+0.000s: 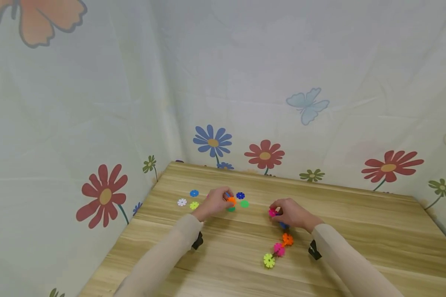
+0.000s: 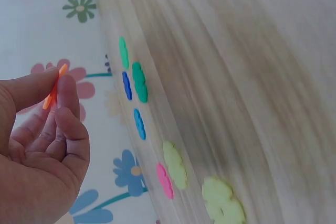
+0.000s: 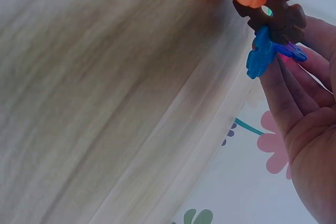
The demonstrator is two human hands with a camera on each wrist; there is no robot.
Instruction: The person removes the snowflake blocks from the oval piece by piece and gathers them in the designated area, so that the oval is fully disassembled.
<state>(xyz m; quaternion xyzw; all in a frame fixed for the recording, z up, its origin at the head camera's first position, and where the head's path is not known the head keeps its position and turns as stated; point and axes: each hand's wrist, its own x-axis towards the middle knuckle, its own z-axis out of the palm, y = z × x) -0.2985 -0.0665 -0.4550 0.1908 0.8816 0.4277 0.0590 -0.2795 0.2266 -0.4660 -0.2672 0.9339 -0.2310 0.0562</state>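
Between thumb and index finger, my left hand (image 1: 215, 202) pinches an orange flower-shaped plastic disc (image 2: 54, 88), raised over the table in the left wrist view. A dark green disc (image 1: 231, 209) lies just below that hand. My right hand (image 1: 292, 213) grips the upper end of a chain of interlocked discs, at a pink disc (image 1: 273, 212). Down the chain come a blue disc (image 3: 260, 53), a brown disc (image 3: 286, 17), an orange disc (image 1: 288, 239), another pink disc (image 1: 279, 249) and a yellow-green disc (image 1: 269, 260). My right fingers partly hide the upper discs.
Loose discs lie on the wooden table (image 1: 208, 264) around my left hand: white (image 1: 181, 202), light blue (image 1: 194, 193), yellow-green (image 1: 194, 205), dark blue (image 1: 240, 195), bright green (image 1: 244, 203) and pink (image 2: 164, 181). A flower-printed cloth (image 1: 245, 82) hangs behind the table's far edge.
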